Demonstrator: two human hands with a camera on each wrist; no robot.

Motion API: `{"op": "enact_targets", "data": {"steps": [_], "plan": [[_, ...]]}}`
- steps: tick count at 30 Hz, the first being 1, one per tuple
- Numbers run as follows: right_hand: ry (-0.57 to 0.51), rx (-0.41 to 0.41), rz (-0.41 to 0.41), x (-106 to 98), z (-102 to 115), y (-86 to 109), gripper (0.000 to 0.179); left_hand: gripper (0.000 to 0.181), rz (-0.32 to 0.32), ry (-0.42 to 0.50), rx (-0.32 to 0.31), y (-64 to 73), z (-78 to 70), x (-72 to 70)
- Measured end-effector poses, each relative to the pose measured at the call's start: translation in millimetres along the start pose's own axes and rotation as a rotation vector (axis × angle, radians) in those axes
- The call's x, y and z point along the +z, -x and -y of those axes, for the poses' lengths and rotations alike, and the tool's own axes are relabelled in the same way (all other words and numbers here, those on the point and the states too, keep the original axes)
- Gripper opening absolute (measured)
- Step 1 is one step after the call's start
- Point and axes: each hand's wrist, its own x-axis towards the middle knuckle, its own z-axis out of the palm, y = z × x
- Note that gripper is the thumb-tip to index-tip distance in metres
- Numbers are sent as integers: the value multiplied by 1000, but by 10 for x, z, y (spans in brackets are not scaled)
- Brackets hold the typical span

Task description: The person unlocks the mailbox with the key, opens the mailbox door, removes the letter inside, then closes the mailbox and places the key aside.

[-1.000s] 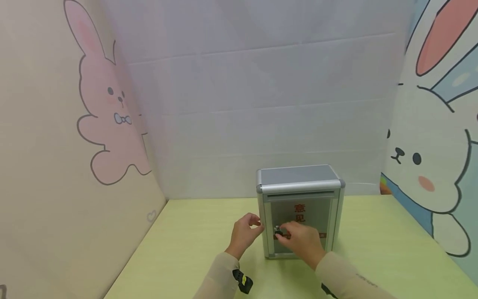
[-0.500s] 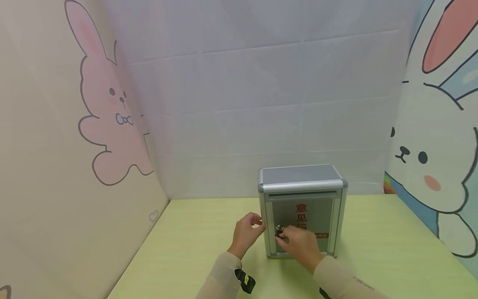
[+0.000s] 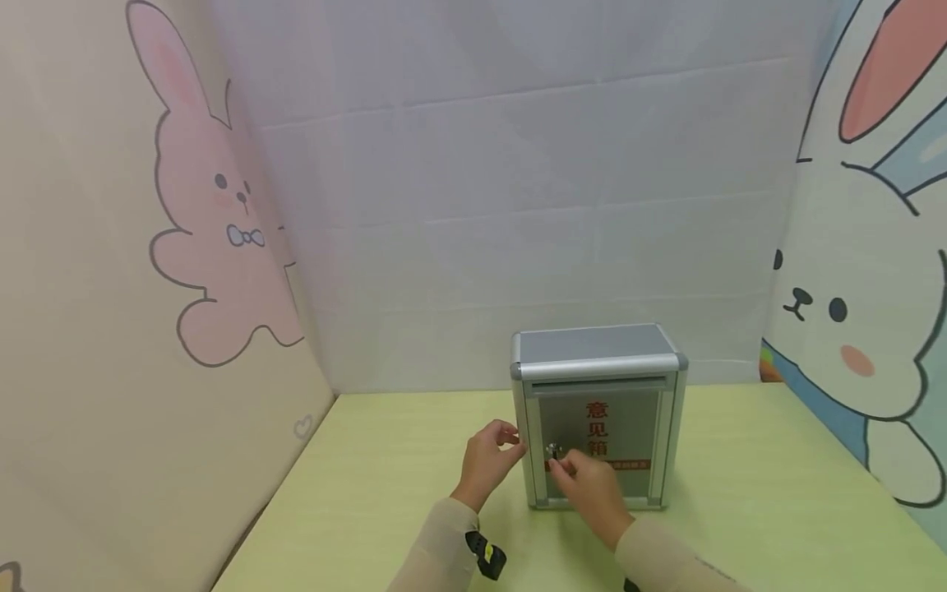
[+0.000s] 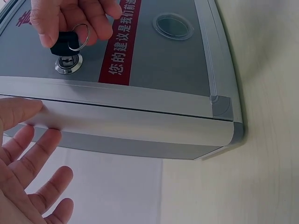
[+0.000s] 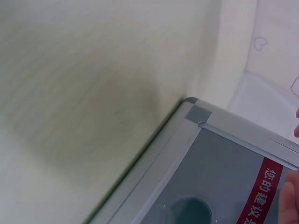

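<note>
A grey metal-framed suggestion box (image 3: 602, 346) stands upright on the table, its front panel marked with red characters. At the left of that panel is a round silver lock (image 4: 69, 65) with a key (image 4: 61, 46) in it; the key has a black head and a small metal ring (image 4: 86, 40). My right hand (image 3: 594, 492) pinches the key's head between thumb and fingers. At the box's left edge is my left hand (image 3: 487, 462), its thumb and fingertips resting on the frame (image 4: 117, 122) and the other fingers spread loosely. Only a sliver of the right fingers (image 5: 289, 200) shows in the right wrist view.
The pale yellow-green table (image 3: 399, 444) extends to both sides of the box. A white curtain-like backdrop (image 3: 444, 263) stands behind it, and rabbit-printed side panels (image 3: 214, 263) flank the table. A clear round disc (image 4: 173, 26) sits on the box's front.
My right hand has shifted slightly down, and its fingers have drawn together on the key, whose black head now looks narrower. The left hand stays at the box's edge.
</note>
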Motion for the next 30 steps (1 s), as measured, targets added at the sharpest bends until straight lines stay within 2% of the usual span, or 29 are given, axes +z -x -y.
{"op": "enact_targets", "data": {"steps": [3,7,11,15,21,30], "plan": [[-58,82,1,-12,36,8,20,14,-4,4,19,-17,-1,-4],[-99,136,1,-40,58,33,19,14,18,7,24,-26,-7,0],[-90,79,-39,-48,43,76,18,13,33,4,13,-17,-15,5],[-83,-5,-84,-56,36,104,20,14,15,-6,7,-11,-15,3],[-115,4,-88,-93,62,128,20,14,-11,-13,6,-9,-16,13],[-132,-43,-146,-109,66,175,26,14,-9,-10,2,-9,-23,23]]}}
